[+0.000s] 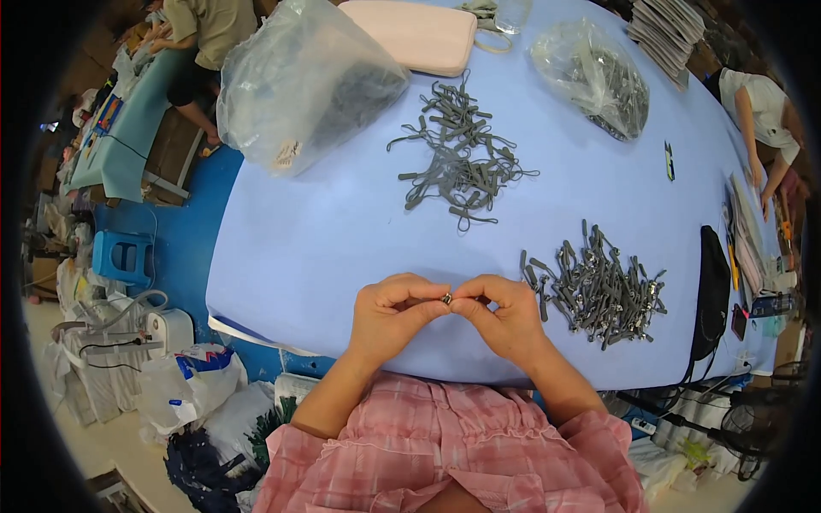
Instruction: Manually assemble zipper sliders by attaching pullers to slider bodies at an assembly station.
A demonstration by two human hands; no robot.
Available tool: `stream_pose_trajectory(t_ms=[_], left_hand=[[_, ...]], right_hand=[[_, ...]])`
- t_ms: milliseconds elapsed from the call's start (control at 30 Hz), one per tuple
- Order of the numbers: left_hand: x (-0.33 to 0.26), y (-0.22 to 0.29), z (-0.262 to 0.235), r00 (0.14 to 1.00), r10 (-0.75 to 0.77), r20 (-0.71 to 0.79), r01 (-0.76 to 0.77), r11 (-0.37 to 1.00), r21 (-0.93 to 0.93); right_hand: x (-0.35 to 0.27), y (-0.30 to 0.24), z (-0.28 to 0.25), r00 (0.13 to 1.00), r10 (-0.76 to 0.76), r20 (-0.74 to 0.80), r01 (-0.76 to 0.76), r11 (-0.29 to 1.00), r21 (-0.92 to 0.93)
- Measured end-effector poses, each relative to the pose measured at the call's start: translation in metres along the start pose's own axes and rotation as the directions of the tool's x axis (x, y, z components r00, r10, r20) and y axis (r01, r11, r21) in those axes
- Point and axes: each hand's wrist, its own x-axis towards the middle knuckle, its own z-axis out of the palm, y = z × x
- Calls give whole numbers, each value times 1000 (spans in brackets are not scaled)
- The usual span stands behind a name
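Close to the table's near edge, my left hand [386, 315] and my right hand [505, 315] meet fingertip to fingertip. Both are closed in a pinch around a small shiny metal piece [446, 298], mostly covered by the fingers; it looks like a zipper slider. Just right of my right hand is a heap of grey zipper pulls with silver metal parts [603, 286]. Farther off, in the middle of the table, lies a loose pile of grey cord-loop zipper pulls [462, 158], with no metal parts that I can make out.
On the blue-covered table [291, 248] stand a large clear plastic bag [299, 85], a pink case [415, 34] and a second bag of dark pieces [594, 81]. A small yellow-and-black tool [670, 161] and a black pouch [710, 291] lie rightward. Other people work at both sides.
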Motion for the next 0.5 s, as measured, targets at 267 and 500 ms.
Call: stream_pose_trajectory(t_ms=[267,500], left_hand=[[5,-8,0,989,-123,79,138,965,-223],[1,-16,20,982,-40,-187,22,995,-96]], right_hand=[[-4,12,7,960,246,133,-277,770,575],[-10,12,25,913,354,-202,-206,828,521]])
